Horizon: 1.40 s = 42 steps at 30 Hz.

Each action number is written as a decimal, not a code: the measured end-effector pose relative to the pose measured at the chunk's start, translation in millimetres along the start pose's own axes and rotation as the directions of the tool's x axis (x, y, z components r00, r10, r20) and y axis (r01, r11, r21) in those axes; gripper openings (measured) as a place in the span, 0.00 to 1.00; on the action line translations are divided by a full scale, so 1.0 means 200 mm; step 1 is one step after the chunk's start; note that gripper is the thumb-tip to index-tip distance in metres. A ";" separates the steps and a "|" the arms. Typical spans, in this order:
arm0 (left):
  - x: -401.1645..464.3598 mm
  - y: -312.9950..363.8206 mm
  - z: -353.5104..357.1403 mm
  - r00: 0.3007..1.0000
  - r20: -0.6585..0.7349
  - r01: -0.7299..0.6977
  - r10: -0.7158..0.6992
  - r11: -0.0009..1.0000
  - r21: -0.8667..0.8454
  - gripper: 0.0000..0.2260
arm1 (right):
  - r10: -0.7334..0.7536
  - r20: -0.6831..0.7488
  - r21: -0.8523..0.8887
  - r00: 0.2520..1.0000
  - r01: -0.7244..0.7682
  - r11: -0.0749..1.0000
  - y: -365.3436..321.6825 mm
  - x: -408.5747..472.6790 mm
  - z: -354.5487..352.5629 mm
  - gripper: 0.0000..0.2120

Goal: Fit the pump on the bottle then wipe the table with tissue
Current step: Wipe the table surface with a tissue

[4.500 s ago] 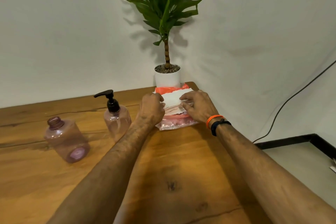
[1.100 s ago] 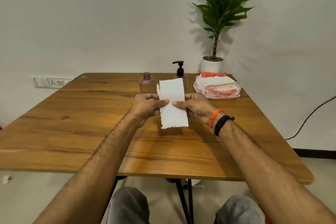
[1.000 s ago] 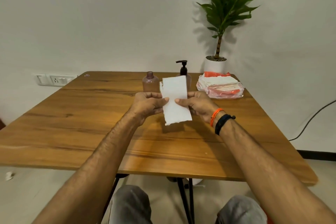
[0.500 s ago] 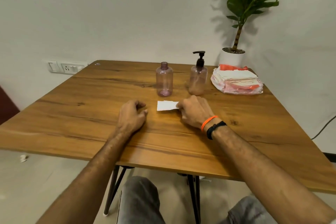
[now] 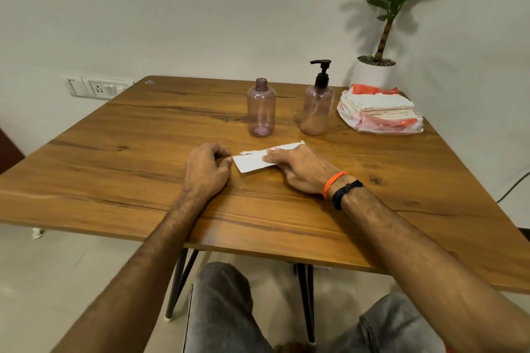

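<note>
Tissue (image 5: 253, 161) lying flat on table (image 5: 114, 180), long axis running left-right; right hand (image 5: 301, 170) pressing it with flat fingers, nearer; left hand (image 5: 205, 170) resting loosely curled just beside left end, gripping nothing

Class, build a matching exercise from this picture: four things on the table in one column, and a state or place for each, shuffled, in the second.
Things
1. tissue
2. left bottle
3. right bottle
4. tissue pack

States or places
A. black pump fitted on top
B. lies at the table's far right, by the plant pot
C. flat on the table under the right hand's fingers
D. neck open, no cap

Pairs: 1-C, 2-D, 3-A, 4-B
</note>
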<state>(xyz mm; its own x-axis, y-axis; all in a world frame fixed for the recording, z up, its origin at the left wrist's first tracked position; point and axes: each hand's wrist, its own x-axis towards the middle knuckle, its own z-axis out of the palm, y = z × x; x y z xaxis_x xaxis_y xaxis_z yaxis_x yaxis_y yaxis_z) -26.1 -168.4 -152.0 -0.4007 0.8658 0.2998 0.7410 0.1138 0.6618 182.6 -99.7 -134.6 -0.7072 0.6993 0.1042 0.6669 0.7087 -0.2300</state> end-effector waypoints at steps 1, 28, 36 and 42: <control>0.00 0.00 0.00 1.000 -0.004 0.001 -0.001 1.000 0.005 0.09 | -0.012 0.018 0.017 1.000 0.011 1.000 0.00 -0.01 0.01 0.20; -0.02 0.02 -0.01 0.999 0.024 -0.045 0.045 0.999 0.020 0.08 | -0.065 0.087 0.795 0.994 -0.030 0.605 -0.01 -0.26 -0.16 0.19; -0.01 0.00 0.00 0.999 0.009 -0.049 0.049 0.999 0.020 0.07 | 0.335 0.216 0.974 0.917 -0.181 -0.134 0.00 -0.10 -0.13 0.16; -0.01 0.00 0.01 1.000 0.002 -0.029 0.029 0.999 0.032 0.07 | 0.451 0.099 0.995 0.887 -0.095 -0.032 0.00 -0.07 -0.14 0.17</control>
<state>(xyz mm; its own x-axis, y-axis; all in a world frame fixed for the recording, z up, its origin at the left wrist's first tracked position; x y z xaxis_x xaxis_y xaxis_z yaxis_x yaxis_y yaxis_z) -24.8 -168.7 -153.9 -0.3779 0.8696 0.3179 0.7692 0.1037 0.6305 199.7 -106.3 -109.5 -0.3493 0.9309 -0.1073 -0.1873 -0.1816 -0.9654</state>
